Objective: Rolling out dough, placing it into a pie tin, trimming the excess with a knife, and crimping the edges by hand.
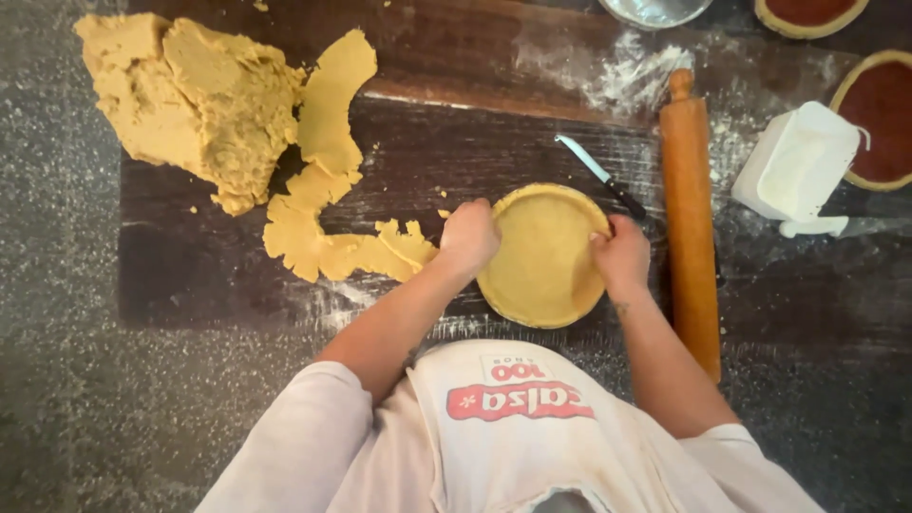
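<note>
Seen from the head camera, both hands work at a round, shallow tart pan lined with smooth tan dough (543, 255), which sits on a dark wooden board (190, 266) near the person's body. The left hand (468, 237) is curled closed against the pan's left rim, knuckles up, pressing on the dough edge. The right hand (621, 255) is bent over the right rim, fingers folded down onto the dough; how firmly it clasps the rim cannot be told.

Just left of the left hand lies a ragged strip of rolled-out tan dough trimmings (328, 237), thin and flat, curving up toward a big, rough, crumbly lump of tan dough (195, 100) at the board's upper left corner. Behind the pan, a small knife with a pale blade and dark handle (600, 176) lies slanted, its handle end close to the right hand. Just beside the right hand a long wooden rolling pin (691, 214) lies upright in the picture, smooth and reddish-brown. Loose white flour (632, 76) dusts the board above it. Further right rests a white plastic tub on its side (796, 166), and beyond it two dough shells filled with dark red filling (879, 119). A metal dish rim (655, 9) shows at the top edge. The person wears a white apron with a red printed patch (518, 427). The surrounding counter is speckled grey stone (57, 332).
</note>
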